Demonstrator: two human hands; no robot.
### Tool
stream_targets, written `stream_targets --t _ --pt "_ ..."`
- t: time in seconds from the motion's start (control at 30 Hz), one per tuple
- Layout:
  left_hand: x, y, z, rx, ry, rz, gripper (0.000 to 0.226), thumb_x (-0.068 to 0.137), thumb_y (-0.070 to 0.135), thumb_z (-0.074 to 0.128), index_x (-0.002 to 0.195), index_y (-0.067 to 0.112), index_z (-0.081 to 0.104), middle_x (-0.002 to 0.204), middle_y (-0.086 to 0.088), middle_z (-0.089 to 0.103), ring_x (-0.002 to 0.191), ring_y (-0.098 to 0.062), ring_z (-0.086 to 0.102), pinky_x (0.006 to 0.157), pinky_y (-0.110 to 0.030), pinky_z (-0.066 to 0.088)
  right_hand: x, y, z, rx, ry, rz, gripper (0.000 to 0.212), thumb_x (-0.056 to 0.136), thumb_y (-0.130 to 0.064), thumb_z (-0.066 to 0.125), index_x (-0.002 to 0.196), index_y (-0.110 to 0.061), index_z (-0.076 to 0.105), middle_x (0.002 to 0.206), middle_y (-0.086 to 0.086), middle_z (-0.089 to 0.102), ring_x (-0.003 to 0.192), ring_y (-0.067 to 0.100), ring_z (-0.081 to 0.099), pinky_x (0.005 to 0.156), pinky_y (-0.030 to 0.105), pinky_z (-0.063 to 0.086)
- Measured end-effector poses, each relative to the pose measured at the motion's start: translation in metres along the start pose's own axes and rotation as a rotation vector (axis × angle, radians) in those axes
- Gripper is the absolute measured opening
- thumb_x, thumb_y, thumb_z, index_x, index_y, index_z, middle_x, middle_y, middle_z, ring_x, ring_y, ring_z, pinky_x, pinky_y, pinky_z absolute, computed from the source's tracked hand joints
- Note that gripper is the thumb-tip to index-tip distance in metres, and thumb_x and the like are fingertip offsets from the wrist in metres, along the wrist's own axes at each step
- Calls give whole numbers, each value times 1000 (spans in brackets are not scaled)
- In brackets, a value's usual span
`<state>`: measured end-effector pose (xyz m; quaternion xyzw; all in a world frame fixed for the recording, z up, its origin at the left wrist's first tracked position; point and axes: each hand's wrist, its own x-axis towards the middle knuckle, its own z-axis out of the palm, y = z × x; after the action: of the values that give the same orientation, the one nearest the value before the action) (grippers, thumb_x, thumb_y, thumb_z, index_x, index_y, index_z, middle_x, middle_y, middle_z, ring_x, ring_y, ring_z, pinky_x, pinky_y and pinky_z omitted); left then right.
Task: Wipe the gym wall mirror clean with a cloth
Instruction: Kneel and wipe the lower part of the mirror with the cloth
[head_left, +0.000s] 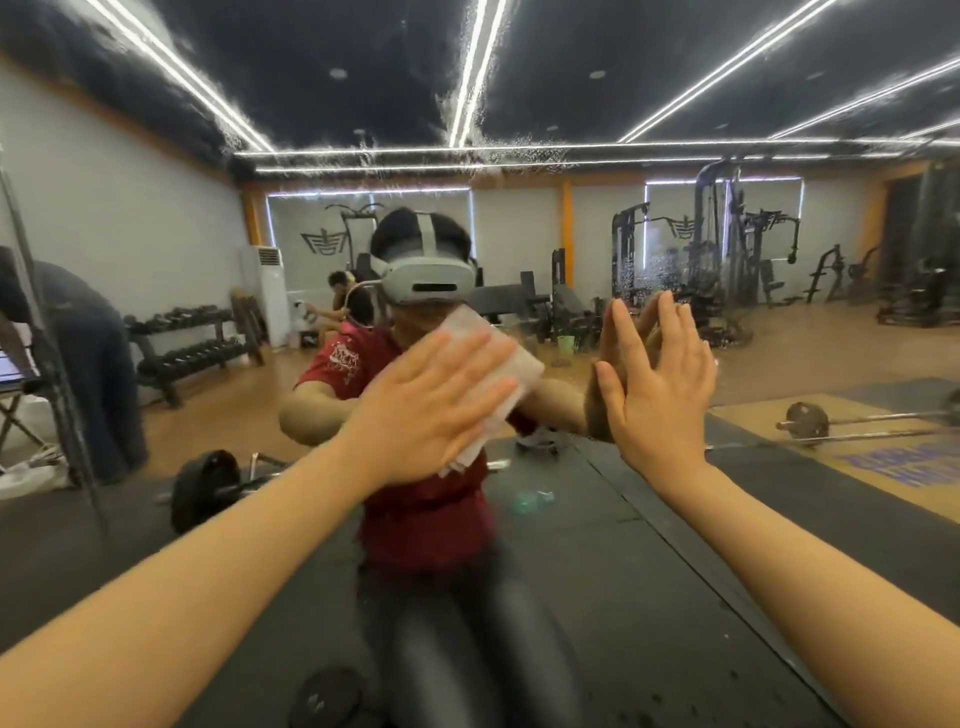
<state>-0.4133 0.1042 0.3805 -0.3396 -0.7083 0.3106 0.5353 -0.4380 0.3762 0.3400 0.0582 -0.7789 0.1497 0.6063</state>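
Gym mirror (519, 218) filled the frame, droplets upper centre. Left hand (415, 410) pressed soft, limp cloth (498, 364) flat at centre, fingers straight; right hand (660, 384) splayed on glass. Best handled by palm pressure.

Left hand (415, 410) flat on cloth (498, 374)

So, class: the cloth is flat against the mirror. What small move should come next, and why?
Probably slide the left hand, pressing the cloth flat, upward across the mirror: droplets and streaks show higher on the glass. The right hand looks braced flat against it.
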Motion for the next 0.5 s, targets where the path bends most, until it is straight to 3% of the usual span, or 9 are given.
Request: stream_targets --t 0.1,0.23,0.33,0.5 --pt "48 -55 -17 -12 40 -245 57 104 44 25 154 17 31 163 -15 18 150 -35 16 121 -48 7 1 1 -2 -2 -11 5 57 101 -49 33 155 -30 30 162 16 18 150 34 13 115 61 16" --pt "71 -64 -22 -34 44 -335 59 104 45 23 157 18 20 165 -15 10 152 -35 8 122 -47 1 3 0 -4 -3 -28 2 57 101 -50 31 155 -32 29 162 15 19 150 34 12 115 59 16" --pt "51 -32 -12 -19 50 -197 61 104 42 25 158 15 19 164 -18 11 151 -37 10 122 -50 7 2 -1 -4 -8 -26 4 58 100 -51 31 154 -30 31 162 15 19 149 33 13 115 59 17" --pt "-1 24 4 -33 -59 197 61 99 38 41 154 15 32 162 -16 20 150 -37 16 121 -51 12 2 0 -6 -13 -36 5 58 100 -50 32 155 -30 31 162 15 20 149 34 13 114 59 18"
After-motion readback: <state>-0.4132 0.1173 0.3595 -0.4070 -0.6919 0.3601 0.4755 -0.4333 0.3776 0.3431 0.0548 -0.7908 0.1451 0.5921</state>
